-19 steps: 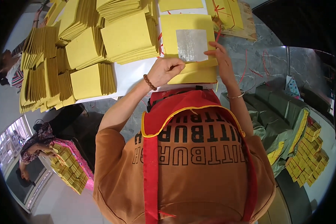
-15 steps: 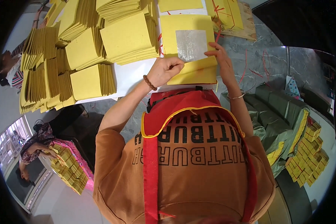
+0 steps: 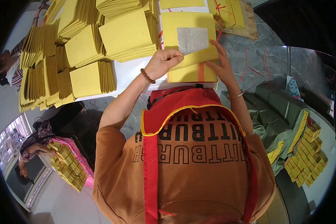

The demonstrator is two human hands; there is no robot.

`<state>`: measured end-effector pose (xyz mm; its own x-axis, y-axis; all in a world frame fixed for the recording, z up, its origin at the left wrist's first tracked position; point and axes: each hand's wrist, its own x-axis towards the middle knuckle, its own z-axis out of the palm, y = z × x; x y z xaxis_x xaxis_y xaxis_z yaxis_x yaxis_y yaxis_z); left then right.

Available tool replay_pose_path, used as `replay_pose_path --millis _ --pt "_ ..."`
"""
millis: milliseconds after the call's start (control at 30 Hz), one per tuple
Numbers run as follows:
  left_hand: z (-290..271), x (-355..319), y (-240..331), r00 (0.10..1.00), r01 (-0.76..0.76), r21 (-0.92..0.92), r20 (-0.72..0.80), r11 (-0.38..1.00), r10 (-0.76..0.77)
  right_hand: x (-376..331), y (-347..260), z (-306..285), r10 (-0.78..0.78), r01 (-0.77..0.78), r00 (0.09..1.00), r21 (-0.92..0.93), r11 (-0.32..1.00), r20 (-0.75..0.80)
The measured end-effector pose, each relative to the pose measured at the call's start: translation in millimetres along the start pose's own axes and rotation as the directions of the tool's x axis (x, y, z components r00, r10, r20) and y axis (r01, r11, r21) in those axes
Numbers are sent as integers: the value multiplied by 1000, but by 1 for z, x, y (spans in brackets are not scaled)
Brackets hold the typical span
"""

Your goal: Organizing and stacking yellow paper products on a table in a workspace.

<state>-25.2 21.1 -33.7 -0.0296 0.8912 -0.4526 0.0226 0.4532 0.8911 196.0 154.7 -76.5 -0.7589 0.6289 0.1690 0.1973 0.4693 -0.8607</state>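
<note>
A yellow paper sheet point(image 3: 170, 28) with a silver rectangle point(image 3: 192, 39) on it lies in front of me on a stack of the same paper. Its near edge is turned up into a fold point(image 3: 194, 57). My left hand point(image 3: 162, 64), wearing a brown bead bracelet, pinches this fold at its left end. At the right end rests my right hand point(image 3: 224, 67), fingers stretched apart along the sheet's side. Below the fold shows yellow paper point(image 3: 183, 74) crossed by an orange-red band point(image 3: 201, 71).
Folded yellow paper bundles point(image 3: 128, 35) crowd the white table's point(image 3: 127, 76) left side. A bundle tied with red string point(image 3: 229, 13) sits at the far right. Red strings point(image 3: 247, 65) lie on the grey floor. Two other people point(image 3: 37, 145) are on the left; a dark green sofa point(image 3: 276, 108) stands right.
The near flap of the yellow sheet has been folded farther away from me, and the orange-red band beneath has come into sight. Both hands stay at the fold, the left one slightly farther forward.
</note>
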Motion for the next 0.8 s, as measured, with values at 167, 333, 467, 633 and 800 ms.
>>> replay_pose_path --millis 167,333,467,633,800 --pt "-21 -17 11 845 -530 311 271 789 461 -3 6 4 197 -178 980 352 919 -20" --pt "-11 -14 -2 811 -409 810 111 420 575 -2 2 -4 140 -126 990 310 942 -21" --pt "-3 -25 1 655 -401 886 101 231 749 -6 -20 -28 -185 184 983 -63 981 -3" --pt "10 -41 -22 630 -451 856 105 252 770 -21 -35 -29 -116 120 970 -4 993 215" --pt "9 -34 -16 816 -319 653 -179 687 549 -21 -37 -20 146 -139 976 -52 989 161"
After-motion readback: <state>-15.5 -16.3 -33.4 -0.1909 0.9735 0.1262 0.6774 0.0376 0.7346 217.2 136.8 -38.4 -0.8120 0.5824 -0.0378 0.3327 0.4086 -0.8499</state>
